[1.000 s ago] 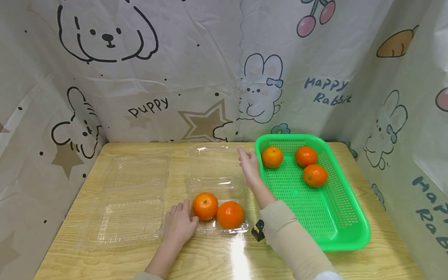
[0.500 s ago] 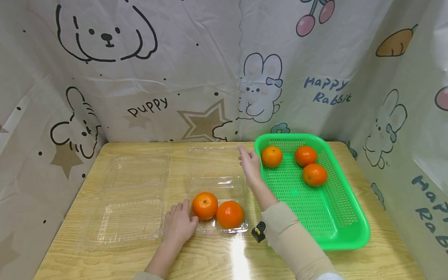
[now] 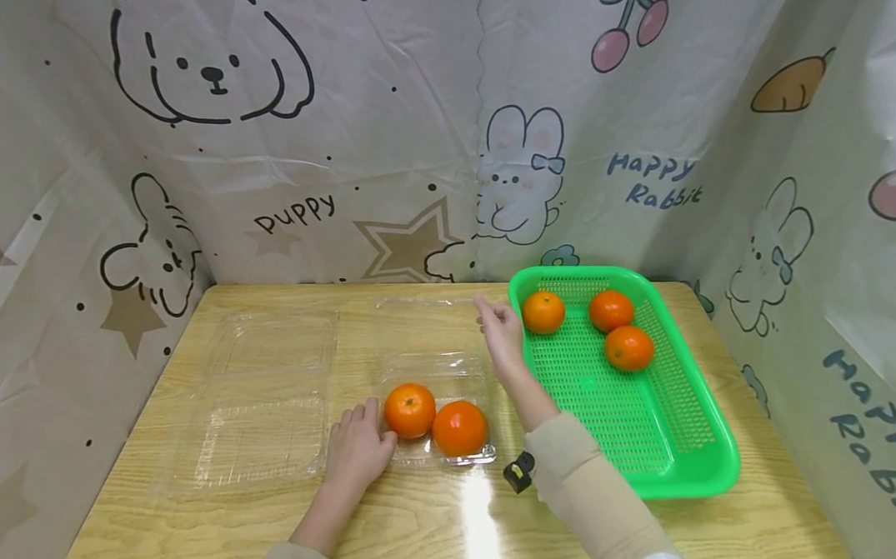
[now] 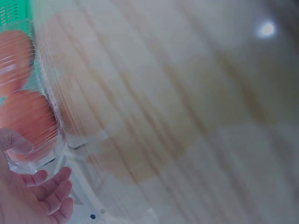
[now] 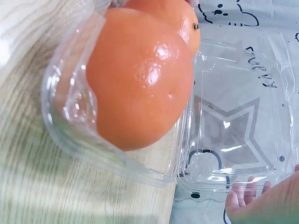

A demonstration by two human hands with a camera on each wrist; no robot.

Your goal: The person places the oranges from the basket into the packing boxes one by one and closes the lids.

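In the head view, a clear plastic clamshell box [image 3: 441,459] stands open at mid-table, its lid [image 5: 233,116] raised at the back. Two oranges, a left one [image 3: 409,410] and a right one [image 3: 460,429], lie side by side in its base. My left hand [image 3: 359,446] rests at the base's left side, thumb by the left orange and fingers loosely bent. At the lid's right edge, my right hand [image 3: 501,335] holds the plastic; its fingers [image 5: 238,193] show at that edge in the right wrist view.
Right of the box stands a green basket [image 3: 705,418] with three oranges [image 3: 630,349] inside. A second clear clamshell [image 3: 263,438] lies open on the left. Printed cloth [image 3: 382,149] hangs behind the wooden table [image 3: 399,532]. A small black object [image 3: 518,473] sits by the right sleeve.
The lid has tilted slightly, its reflections shifting and its far edge showing a little lower. My right hand has moved only slightly with it. My left hand and the oranges look unchanged.
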